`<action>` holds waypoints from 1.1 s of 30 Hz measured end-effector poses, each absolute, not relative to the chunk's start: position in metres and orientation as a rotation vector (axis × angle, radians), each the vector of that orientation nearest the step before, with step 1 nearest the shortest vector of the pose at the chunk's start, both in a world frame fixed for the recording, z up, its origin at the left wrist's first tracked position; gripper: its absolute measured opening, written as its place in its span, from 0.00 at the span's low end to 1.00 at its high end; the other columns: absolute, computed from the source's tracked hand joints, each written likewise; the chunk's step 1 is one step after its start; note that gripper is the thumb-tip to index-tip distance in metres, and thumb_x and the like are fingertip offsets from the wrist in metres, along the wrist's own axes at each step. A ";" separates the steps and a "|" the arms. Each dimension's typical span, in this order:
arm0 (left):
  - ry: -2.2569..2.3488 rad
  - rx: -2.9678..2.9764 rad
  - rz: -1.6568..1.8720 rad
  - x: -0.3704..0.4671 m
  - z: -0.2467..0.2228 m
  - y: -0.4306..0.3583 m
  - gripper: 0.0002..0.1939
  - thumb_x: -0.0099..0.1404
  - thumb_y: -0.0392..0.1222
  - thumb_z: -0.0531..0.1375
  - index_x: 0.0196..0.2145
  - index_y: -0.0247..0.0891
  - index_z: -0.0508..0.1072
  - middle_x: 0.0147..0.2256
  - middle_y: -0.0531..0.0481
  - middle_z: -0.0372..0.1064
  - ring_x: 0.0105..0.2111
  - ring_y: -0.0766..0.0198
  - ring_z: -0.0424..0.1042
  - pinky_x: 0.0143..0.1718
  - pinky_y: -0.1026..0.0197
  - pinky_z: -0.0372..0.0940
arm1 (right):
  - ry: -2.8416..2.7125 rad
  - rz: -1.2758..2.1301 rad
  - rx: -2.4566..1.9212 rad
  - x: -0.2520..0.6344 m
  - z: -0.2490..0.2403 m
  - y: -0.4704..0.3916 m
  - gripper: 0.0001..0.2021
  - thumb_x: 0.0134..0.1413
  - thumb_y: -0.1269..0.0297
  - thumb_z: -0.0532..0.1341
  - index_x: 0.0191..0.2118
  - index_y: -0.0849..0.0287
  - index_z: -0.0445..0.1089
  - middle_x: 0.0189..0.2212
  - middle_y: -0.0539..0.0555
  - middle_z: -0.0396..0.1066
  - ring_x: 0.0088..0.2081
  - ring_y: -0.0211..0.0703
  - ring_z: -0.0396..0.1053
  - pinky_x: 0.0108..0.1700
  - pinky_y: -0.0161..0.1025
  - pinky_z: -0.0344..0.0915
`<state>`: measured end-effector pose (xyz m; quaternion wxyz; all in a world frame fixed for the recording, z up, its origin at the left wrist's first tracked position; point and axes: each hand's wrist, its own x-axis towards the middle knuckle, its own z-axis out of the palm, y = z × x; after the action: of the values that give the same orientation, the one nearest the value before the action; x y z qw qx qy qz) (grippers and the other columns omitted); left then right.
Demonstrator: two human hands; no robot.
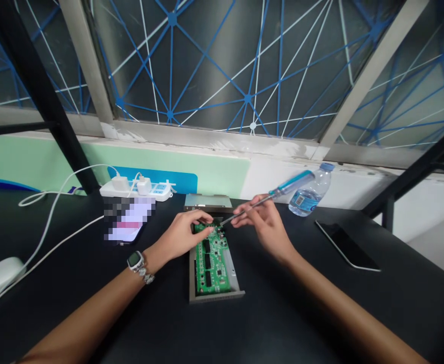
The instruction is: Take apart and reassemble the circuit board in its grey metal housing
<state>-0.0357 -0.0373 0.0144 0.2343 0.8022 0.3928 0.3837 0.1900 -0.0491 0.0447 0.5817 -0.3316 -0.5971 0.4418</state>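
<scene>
A green circuit board (217, 275) sits in a shallow grey metal tray-like casing (217, 298) on the table. My left hand (186, 232) grips the far end of the board, its thumb lying over the top and its fingers bent. What is under those fingertips is partly hidden. Between the fingers of my right hand (269, 227) is a screwdriver (259, 202) with a clear blue handle, slanting down to the left. Its tip is at the board's far end, near small dark parts; exact contact cannot be made out.
Behind the board stands a metal cover-like piece (208, 201). A lit phone (133, 222) and a white power strip (157, 191) with cables are on the left, with a white rounded device (2, 275). Rightward are a water bottle (310, 194) and a dark phone (346, 245).
</scene>
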 end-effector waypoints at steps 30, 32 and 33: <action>1.055 2.334 1.053 -0.030 0.018 -0.046 0.07 0.67 0.42 0.60 0.42 0.41 0.73 0.41 0.49 0.74 0.40 0.61 0.73 0.43 0.57 0.68 | -0.788 1.269 -0.752 0.183 0.011 -0.071 0.17 0.47 0.69 0.68 0.34 0.53 0.57 0.31 0.49 0.77 0.30 0.44 0.77 0.38 0.43 0.73; 1.052 2.340 1.054 -0.032 0.021 -0.046 0.06 0.67 0.41 0.59 0.42 0.41 0.73 0.40 0.49 0.74 0.39 0.61 0.73 0.43 0.57 0.67 | -0.765 1.281 -0.756 0.185 0.011 -0.070 0.17 0.47 0.69 0.69 0.34 0.53 0.58 0.31 0.49 0.78 0.30 0.44 0.77 0.38 0.43 0.73; 1.046 2.347 1.048 -0.032 0.021 -0.047 0.05 0.68 0.40 0.58 0.41 0.41 0.73 0.40 0.49 0.74 0.39 0.62 0.72 0.43 0.57 0.67 | -0.757 1.284 -0.756 0.186 0.011 -0.069 0.17 0.46 0.69 0.69 0.34 0.53 0.58 0.31 0.49 0.78 0.30 0.44 0.77 0.38 0.43 0.73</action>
<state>-0.0322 -0.0467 0.0214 0.1824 0.8315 0.3706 0.3715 0.1855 -0.0691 0.0106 0.6707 -0.3354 -0.3360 0.5699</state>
